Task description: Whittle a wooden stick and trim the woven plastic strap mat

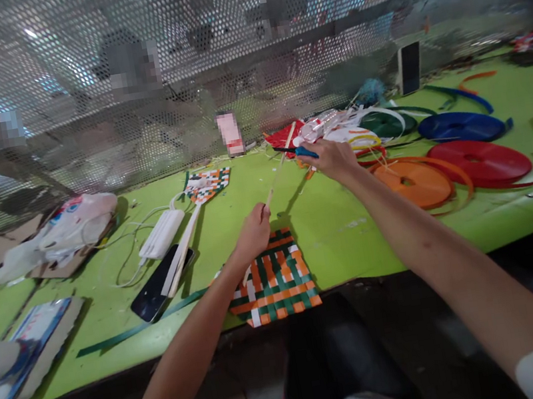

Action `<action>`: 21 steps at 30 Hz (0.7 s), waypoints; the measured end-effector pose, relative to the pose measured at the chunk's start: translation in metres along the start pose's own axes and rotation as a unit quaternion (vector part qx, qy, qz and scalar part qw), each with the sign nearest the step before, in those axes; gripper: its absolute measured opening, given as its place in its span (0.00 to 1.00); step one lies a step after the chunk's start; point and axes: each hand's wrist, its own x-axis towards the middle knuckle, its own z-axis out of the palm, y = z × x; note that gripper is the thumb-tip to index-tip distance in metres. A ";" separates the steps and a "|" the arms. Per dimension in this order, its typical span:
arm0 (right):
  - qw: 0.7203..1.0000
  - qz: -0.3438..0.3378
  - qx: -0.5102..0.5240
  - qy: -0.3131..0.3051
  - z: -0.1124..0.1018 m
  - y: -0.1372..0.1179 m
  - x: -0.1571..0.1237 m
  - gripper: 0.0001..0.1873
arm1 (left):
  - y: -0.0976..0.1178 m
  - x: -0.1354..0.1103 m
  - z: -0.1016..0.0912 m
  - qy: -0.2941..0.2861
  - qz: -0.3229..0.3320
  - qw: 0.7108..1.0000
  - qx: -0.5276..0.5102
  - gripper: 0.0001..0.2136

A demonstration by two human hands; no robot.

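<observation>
My left hand (pixel 253 232) grips the lower end of a thin pale stick (pixel 278 170) that slants up and away across the green table (pixel 343 234). My right hand (pixel 330 157) reaches further back and is closed on a blue-handled tool (pixel 300 151), apparently scissors, near the stick's upper part. Just under my left hand lies a woven mat (pixel 275 286) of orange, green and white strips at the table's front edge.
Rolls of strip lie at right: orange (pixel 413 183), red (pixel 480 162), blue (pixel 460 126), dark green (pixel 388 123). A finished woven fan (pixel 206 185), a black phone (pixel 157 291), a white charger (pixel 160 233), a book (pixel 32 348) and a perforated metal screen (pixel 225 64) are about.
</observation>
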 end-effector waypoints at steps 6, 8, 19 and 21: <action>0.999 0.004 -0.038 0.007 0.000 0.002 0.002 0.29 | 0.004 -0.003 0.000 -0.008 0.003 1.000 0.028 0.12; 0.999 0.003 -0.050 -0.005 -0.002 -0.001 0.002 0.29 | 0.004 -0.003 0.002 -0.006 0.005 0.999 0.046 0.12; 0.991 0.076 -0.105 -0.044 0.001 -0.008 0.002 0.21 | 0.006 -0.011 0.003 -0.016 -0.004 0.995 0.098 0.13; 0.988 0.102 -0.104 -0.048 0.001 -0.003 0.002 0.19 | 0.010 -0.015 0.005 -0.022 0.002 0.994 0.108 0.13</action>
